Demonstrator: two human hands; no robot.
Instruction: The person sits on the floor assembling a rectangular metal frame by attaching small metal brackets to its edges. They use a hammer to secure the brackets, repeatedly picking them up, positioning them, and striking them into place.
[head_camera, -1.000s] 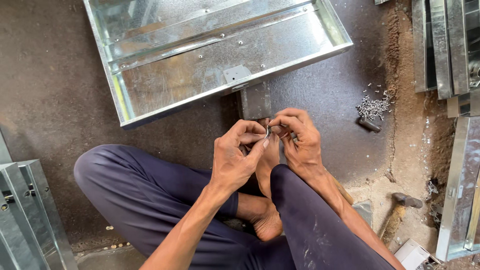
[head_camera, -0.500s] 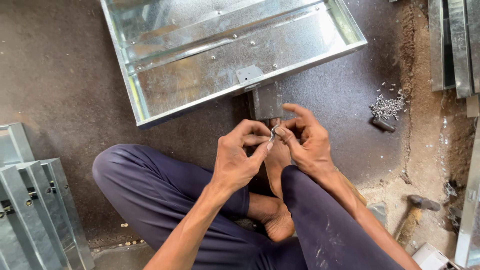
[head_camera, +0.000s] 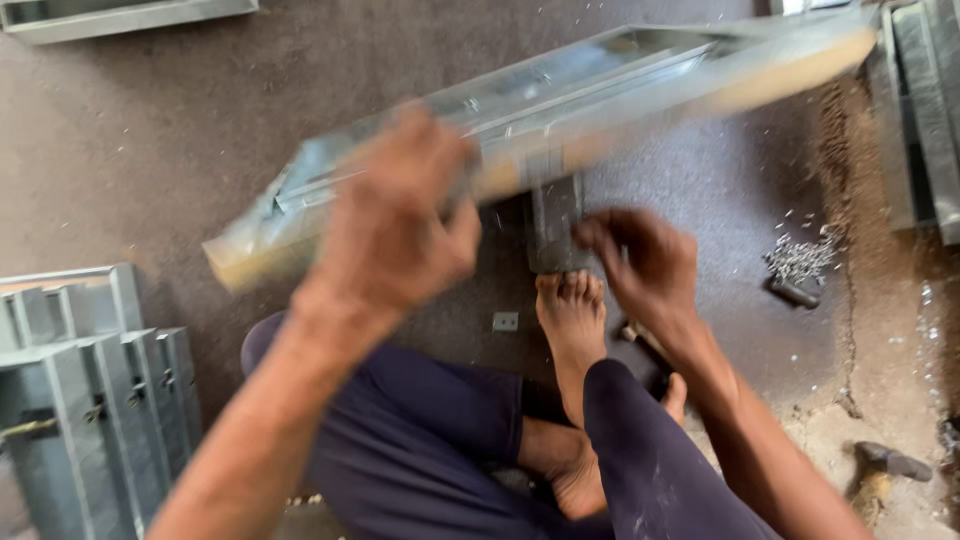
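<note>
The long metal tray is pale silver-grey, its near edge streaked a blurred tan-yellow. The floor is a dull brown-grey mat, speckled with small light flecks. To one side, the ground turns sandy beige with a rusty brown strip. The trousers are dark navy, plain, with faint whitish dust marks. The stacked metal channels are silver-grey with darker shadowed slots. The small pile of screws glints silvery white. The little bracket by the foot is light grey.
</note>
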